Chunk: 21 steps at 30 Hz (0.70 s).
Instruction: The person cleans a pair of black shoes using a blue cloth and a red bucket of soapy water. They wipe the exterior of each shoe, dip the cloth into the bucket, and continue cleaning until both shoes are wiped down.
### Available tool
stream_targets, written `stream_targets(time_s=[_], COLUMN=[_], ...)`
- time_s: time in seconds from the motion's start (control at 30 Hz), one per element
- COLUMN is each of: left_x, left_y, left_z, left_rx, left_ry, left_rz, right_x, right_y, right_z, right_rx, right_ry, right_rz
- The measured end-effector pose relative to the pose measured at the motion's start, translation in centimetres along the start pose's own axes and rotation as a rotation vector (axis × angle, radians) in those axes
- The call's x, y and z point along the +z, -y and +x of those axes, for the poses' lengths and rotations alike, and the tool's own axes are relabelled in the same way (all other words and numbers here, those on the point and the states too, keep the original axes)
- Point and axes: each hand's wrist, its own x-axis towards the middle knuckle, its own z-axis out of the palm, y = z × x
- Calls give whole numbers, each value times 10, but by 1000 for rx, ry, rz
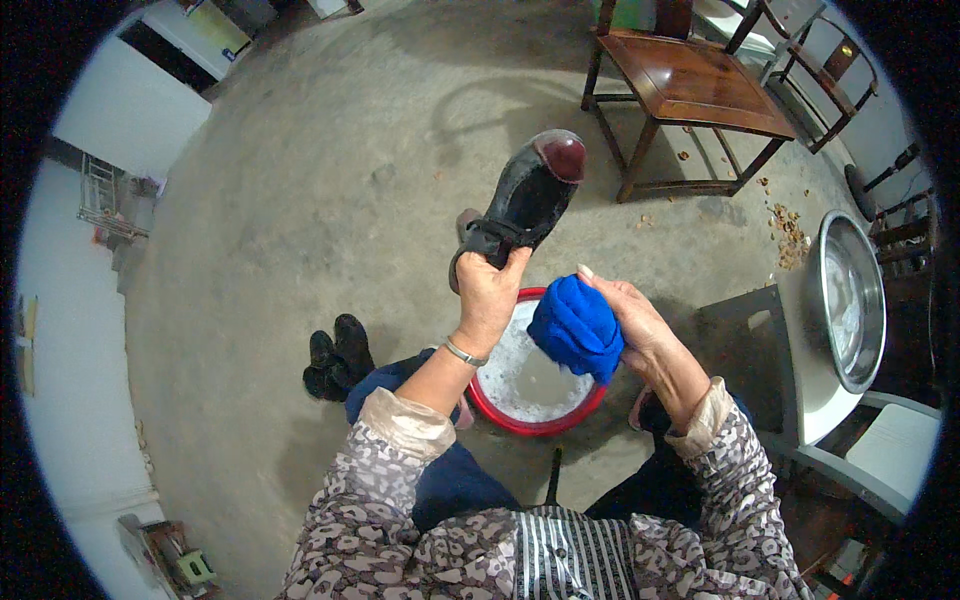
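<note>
My left hand [487, 289] grips a black shoe [517, 191] with a dark red toe by its heel end, the toe pointing away from me. Behind it, part of another shoe [466, 223] shows, mostly hidden. A bunched bright blue cloth [577, 326] is in my right hand [634, 315], above the right side of a red-rimmed basin [517, 427]. Soapy, cloudy water [540, 382] with white foam fills the basin, which stands on the floor between my feet. The cloth and the shoe are apart.
A pair of black shoes [337, 360] stands on the concrete floor [300, 210] to my left. On the right, a large metal basin [851, 300] rests on a white surface [814, 375]. A wooden armchair [697, 82] stands ahead, with scattered brown bits [787, 232] near it.
</note>
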Motion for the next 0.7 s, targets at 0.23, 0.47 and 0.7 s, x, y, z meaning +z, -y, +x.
stream_targets(time_s=[0.23, 0.47, 0.7], left_x=[-12, 2, -5], left_y=[0, -6, -13], left_z=[-5, 1, -3], left_rx=[-111, -111, -108], left_ry=[50, 39, 92], left_rz=[9, 11, 115], right_x=[16, 7, -2], right_y=[22, -22, 13], right_z=[-28, -15, -9], right_rx=[-158, 134, -216], right_ry=[215, 275, 50], right_rz=[515, 342, 380])
